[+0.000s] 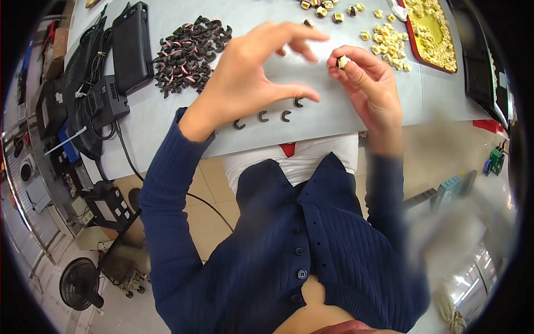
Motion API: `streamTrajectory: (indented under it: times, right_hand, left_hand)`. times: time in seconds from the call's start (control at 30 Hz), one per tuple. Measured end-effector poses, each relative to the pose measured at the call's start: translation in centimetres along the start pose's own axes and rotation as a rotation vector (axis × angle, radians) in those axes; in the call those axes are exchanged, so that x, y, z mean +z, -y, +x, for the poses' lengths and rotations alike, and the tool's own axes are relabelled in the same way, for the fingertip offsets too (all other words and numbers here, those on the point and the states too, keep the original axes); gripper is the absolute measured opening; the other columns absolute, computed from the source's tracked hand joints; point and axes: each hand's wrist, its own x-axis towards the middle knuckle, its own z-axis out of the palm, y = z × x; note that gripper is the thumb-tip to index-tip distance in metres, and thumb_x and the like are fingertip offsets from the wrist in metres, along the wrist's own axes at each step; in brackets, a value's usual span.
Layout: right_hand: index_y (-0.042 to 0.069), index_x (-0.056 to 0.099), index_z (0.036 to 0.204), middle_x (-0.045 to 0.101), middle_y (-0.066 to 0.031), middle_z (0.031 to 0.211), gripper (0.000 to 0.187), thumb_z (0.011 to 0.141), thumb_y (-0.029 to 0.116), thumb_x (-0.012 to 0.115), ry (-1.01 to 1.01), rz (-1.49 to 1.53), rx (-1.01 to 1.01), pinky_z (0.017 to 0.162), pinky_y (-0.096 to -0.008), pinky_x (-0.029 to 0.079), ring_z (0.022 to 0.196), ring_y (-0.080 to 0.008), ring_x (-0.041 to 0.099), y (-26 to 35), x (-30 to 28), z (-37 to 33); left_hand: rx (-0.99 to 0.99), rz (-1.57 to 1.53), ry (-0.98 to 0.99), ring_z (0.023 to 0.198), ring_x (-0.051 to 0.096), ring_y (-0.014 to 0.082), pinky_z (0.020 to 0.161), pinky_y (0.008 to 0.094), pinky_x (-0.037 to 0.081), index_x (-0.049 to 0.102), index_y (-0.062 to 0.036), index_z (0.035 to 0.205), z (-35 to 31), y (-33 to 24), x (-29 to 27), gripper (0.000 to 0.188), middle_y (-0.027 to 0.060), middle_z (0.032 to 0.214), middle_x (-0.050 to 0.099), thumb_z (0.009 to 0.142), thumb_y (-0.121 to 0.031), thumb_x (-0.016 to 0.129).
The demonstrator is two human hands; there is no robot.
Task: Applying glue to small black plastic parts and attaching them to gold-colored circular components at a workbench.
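Note:
My left hand [240, 69] hovers over the table with thumb and fingers spread apart, nothing between them; its fingertips are slightly blurred. My right hand [374, 83] pinches a small cream-and-black piece [343, 61] between thumb and fingers, to the right of my left hand. Below my left thumb, several dark U-shaped pieces [263, 116] lie spaced out near the table's front edge. Left of my left hand spreads a heap of black curved pieces [186, 53], some with pink parts. Small cream blocky pieces [387, 44] lie loose beyond my right hand.
A red-rimmed tray [411, 34] of cream pieces stands at the right. Several cream-and-dark pieces [338, 18] sit at the far side of the grey table [334, 106]. A black box-shaped device [132, 47] and cables [94, 61] occupy the left. A fan [80, 284] stands at lower left.

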Motion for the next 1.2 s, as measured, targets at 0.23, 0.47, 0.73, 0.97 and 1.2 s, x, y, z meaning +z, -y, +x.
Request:
streamTrajectory:
  times: [0.23, 0.47, 0.73, 0.97, 1.2]
  right_hand:
    - [0.001, 0.067, 0.107, 0.067, -0.0101, 0.100, 0.026, 0.082, -0.002, 0.062, -0.293, -0.961, -0.459, 0.081, -0.0241, 0.047, 0.089, -0.0153, 0.063, -1.1, 0.4, 2.5]
    - [0.008, 0.070, 0.099, 0.064, -0.0060, 0.094, 0.023, 0.076, 0.005, 0.072, -0.634, -1.371, -0.717, 0.068, -0.0265, 0.046, 0.084, -0.0177, 0.058, 0.0, -1.7, 0.7]
    - [0.007, 0.068, 0.087, 0.061, -0.0042, 0.086, 0.017, 0.073, 0.013, 0.077, -0.775, -1.558, -0.538, 0.063, -0.0280, 0.042, 0.076, -0.0167, 0.053, 0.4, -4.8, -1.8]
    - [-0.002, 0.062, 0.099, 0.064, -0.0111, 0.100, 0.022, 0.079, 0.004, 0.070, -0.592, -1.002, -0.624, 0.077, -0.0279, 0.049, 0.087, -0.0169, 0.061, -0.1, -3.9, -1.5]
    - [-0.006, 0.059, 0.104, 0.062, -0.0141, 0.102, 0.020, 0.086, 0.003, 0.061, -0.177, -0.307, -0.216, 0.080, -0.0288, 0.049, 0.090, -0.0172, 0.061, 0.5, 0.5, -2.7]
  left_hand:
    - [-0.142, 0.089, 0.231, 0.083, 0.059, 0.0236, 0.072, 0.0341, 0.049, 0.059, -0.0096, 0.103, -1.1, 0.1, 1.1, 0.046, 0.0037, 0.081, 0.064, 0.061, -0.008, 0.078]
    - [-0.120, 0.091, 0.250, 0.079, 0.058, 0.0233, 0.070, 0.0338, 0.048, 0.059, -0.0086, 0.101, -1.2, 0.1, 1.4, 0.040, 0.0039, 0.079, 0.064, 0.064, -0.006, 0.076]
    - [-0.150, 0.020, 0.229, 0.080, 0.062, 0.0213, 0.071, 0.0304, 0.051, 0.059, -0.0098, 0.107, -1.0, 0.4, 1.3, 0.042, 0.0033, 0.080, 0.066, 0.068, -0.003, 0.074]
    - [-0.121, -0.128, 0.115, 0.079, 0.068, 0.0178, 0.076, 0.0270, 0.054, 0.060, -0.0087, 0.110, -0.5, 0.3, 1.0, 0.045, 0.0068, 0.087, 0.069, 0.068, -0.002, 0.075]
    - [-0.044, -0.224, 0.046, 0.085, 0.067, 0.0165, 0.080, 0.0286, 0.053, 0.058, -0.0045, 0.114, -0.6, 0.4, 1.1, 0.051, 0.0075, 0.092, 0.068, 0.067, 0.002, 0.077]
